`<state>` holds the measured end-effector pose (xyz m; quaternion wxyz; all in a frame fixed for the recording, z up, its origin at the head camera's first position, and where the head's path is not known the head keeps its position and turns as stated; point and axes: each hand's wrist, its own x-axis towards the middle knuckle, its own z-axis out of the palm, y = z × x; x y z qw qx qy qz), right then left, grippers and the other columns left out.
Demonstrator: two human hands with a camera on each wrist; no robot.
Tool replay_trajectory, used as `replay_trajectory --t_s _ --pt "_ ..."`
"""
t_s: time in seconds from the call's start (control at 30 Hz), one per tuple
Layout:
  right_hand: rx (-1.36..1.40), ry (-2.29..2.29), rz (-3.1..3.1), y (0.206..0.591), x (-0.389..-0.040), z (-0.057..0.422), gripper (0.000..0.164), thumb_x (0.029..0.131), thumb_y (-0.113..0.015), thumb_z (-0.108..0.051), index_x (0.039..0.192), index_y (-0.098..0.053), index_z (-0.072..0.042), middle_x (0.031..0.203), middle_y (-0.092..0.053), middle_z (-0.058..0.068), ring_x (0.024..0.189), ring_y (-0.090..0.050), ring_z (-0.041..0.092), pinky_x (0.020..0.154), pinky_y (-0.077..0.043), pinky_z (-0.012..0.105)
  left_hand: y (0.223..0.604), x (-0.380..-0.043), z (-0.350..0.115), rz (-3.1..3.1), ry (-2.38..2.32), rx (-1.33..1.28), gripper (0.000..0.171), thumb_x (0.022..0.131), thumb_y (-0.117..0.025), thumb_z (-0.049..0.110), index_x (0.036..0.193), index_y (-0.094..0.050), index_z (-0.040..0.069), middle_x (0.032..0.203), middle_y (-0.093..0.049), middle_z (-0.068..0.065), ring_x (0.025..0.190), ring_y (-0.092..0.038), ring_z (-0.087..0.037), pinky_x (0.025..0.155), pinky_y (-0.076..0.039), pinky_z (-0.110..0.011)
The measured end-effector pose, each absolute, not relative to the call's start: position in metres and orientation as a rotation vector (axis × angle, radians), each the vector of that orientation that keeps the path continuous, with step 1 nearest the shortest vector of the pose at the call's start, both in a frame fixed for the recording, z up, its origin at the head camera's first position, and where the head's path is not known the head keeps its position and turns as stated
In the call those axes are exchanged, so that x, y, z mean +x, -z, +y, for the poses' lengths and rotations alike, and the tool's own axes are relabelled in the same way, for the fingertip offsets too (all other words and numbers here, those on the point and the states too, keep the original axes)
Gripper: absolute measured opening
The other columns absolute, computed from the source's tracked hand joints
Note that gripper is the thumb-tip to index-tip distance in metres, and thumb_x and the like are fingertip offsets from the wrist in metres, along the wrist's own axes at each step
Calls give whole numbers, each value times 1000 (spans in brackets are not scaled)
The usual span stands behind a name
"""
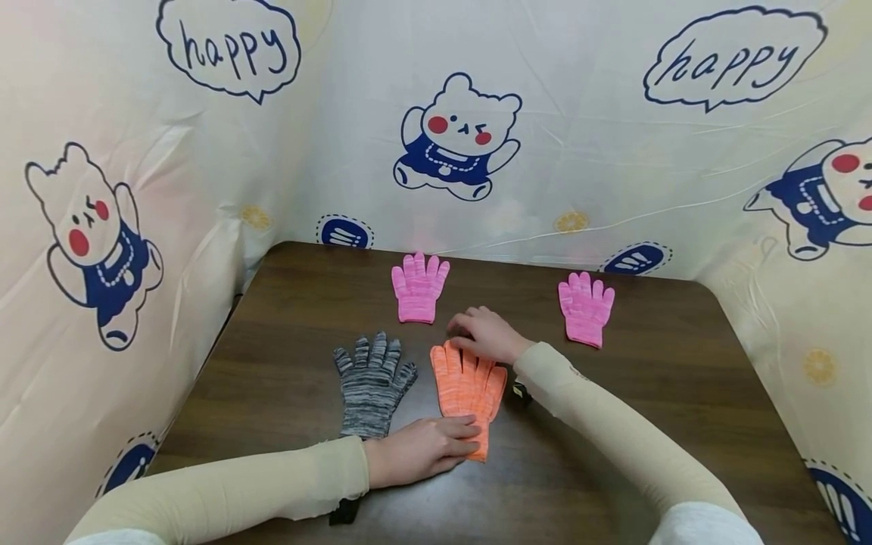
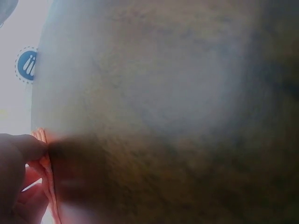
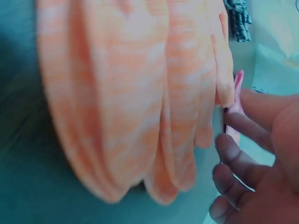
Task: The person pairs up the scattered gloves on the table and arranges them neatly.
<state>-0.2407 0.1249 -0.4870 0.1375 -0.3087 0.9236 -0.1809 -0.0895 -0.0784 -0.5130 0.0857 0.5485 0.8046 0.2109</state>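
Observation:
An orange glove lies on the dark wooden table with its fingers pointing away. Across its cuff rests my left hand, fingers extended. The left wrist view shows that thumb and fingers touching the cuff's edge. Over the tips of the orange glove's fingers hovers my right hand, its fingers loosely bent and apart from the fabric in the right wrist view. Just left of the orange glove, a grey-and-black striped glove lies flat, its cuff partly hidden by my left arm.
Two pink gloves lie near the table's back edge: one pink glove left of centre, another pink glove to the right. A printed curtain hangs around the table at the back and sides.

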Motion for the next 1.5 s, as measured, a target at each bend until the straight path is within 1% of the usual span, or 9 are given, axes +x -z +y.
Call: replay_trajectory --t_s 0.17,0.27,0.4,0.57,0.73,0.83,0.93,1.1,1.5 --pt "-921 485 2596 490 -243 115 7 101 -72 -26 100 -71 -19 91 -60 -2 90 -50 18 81 -44 35 514 -89 -78 2407 -645 1646 34 107 -61 18 139 -68 11 149 -59 -6 146 -47 -21 113 -45 -32" --pt "-852 514 2600 489 -246 112 12 99 -74 -25 90 -70 -19 84 -60 -3 87 -50 17 77 -43 33 515 -88 -79 2406 -665 1653 34 107 -62 18 139 -68 10 149 -60 -7 146 -48 -22 113 -45 -32" --pt "-769 488 2647 486 -250 112 16 97 -77 -26 85 -71 -18 79 -62 -3 85 -52 18 78 -43 35 517 -89 -80 2393 -691 1657 34 106 -62 17 140 -67 10 149 -59 -7 146 -48 -23 113 -45 -32" --pt "-825 360 2675 484 -251 109 15 97 -76 -28 88 -70 -18 84 -61 -3 90 -50 20 84 -42 39 519 -90 -80 2397 -681 1653 35 107 -61 18 141 -66 11 150 -58 -6 147 -47 -21 113 -45 -32" --pt "-982 324 2713 485 -249 102 14 100 -72 -31 95 -68 -18 90 -61 -2 90 -48 21 82 -41 39 521 -90 -79 2407 -671 1675 35 107 -61 18 140 -67 11 149 -59 -7 146 -48 -21 112 -46 -31" --pt "-1062 303 2729 486 -247 99 16 99 -73 -34 92 -71 -20 91 -61 -3 90 -47 20 79 -39 36 520 -90 -79 2416 -668 1680 34 106 -62 18 140 -67 11 149 -60 -6 145 -48 -21 112 -46 -31" --pt "-1115 279 2728 485 -245 96 15 98 -75 -32 87 -72 -22 91 -60 -3 90 -46 19 79 -38 35 519 -90 -80 2421 -669 1677 34 106 -62 18 139 -68 11 148 -60 -6 145 -48 -21 112 -46 -31" --pt "-1129 297 2723 484 -244 90 12 99 -73 -24 88 -72 -20 90 -59 -2 89 -46 20 80 -38 35 518 -90 -80 2418 -673 1689 34 106 -63 17 138 -68 10 148 -60 -7 145 -49 -22 112 -46 -31" --pt "-1107 175 2738 488 -246 77 13 99 -73 -23 88 -74 -16 91 -65 0 87 -48 20 78 -39 35 518 -90 -80 2429 -666 1695 34 106 -63 17 139 -68 10 148 -61 -7 145 -49 -22 113 -45 -31"
